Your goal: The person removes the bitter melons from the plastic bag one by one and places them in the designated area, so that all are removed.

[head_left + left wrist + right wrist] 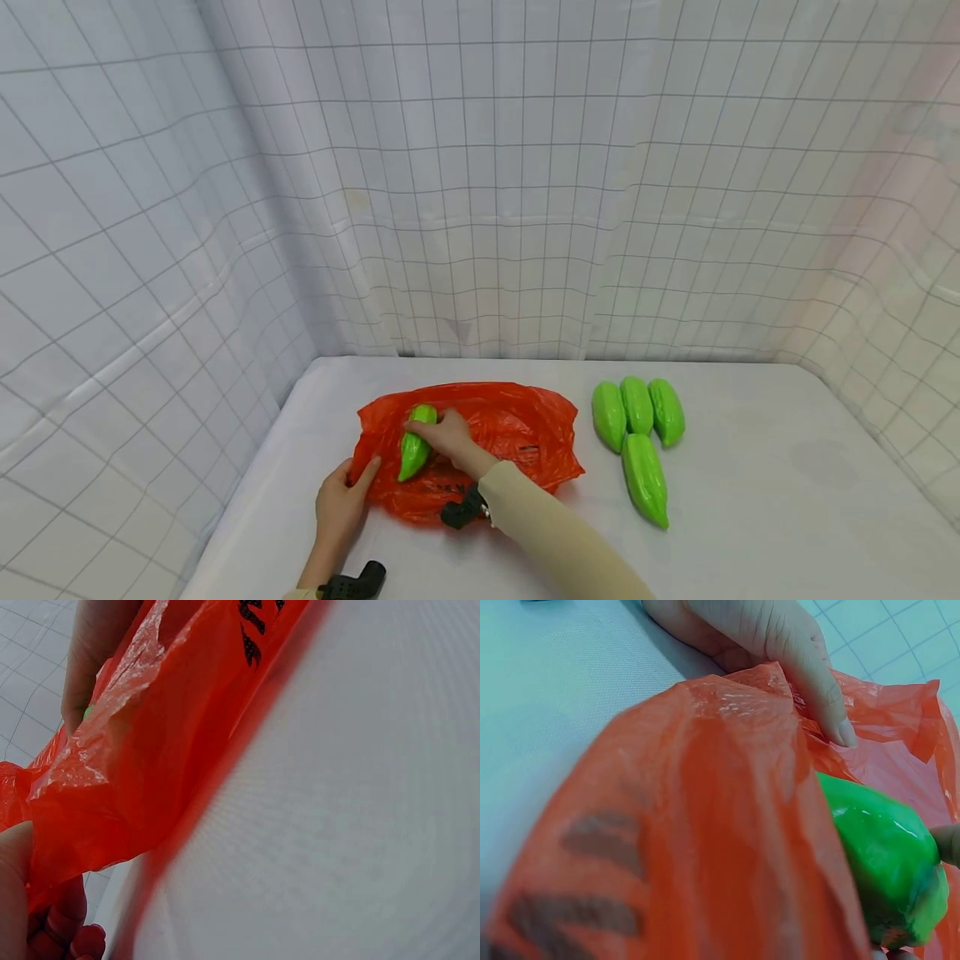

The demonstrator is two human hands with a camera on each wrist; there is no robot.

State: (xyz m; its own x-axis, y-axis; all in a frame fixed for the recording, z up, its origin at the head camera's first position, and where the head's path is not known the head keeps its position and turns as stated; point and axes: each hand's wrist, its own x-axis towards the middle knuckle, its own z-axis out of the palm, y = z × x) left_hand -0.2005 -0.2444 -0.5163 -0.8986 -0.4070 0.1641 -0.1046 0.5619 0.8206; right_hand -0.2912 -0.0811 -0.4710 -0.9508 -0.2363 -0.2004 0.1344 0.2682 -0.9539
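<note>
A red plastic bag [517, 417] with black print lies spread on the white table. My left hand [341, 500] pinches the bag's left edge, its thumb on the near side of the plastic and fingers behind in the left wrist view. My right hand [450, 437] grips a glossy green, ridged fruit [415, 446] that tapers to a point, at the left part of the bag. In the right wrist view the fruit [889, 855] sits within the bag's opening, its far end hidden behind the red plastic [727, 817]. The left thumb [829, 705] lies over the bag's rim there.
To the right of the bag several similar green fruits lie together: a row [637, 406] at the back and a single fruit [645, 479] in front of it. White curtains with a dark grid [487, 183] hang behind and beside the table [750, 500].
</note>
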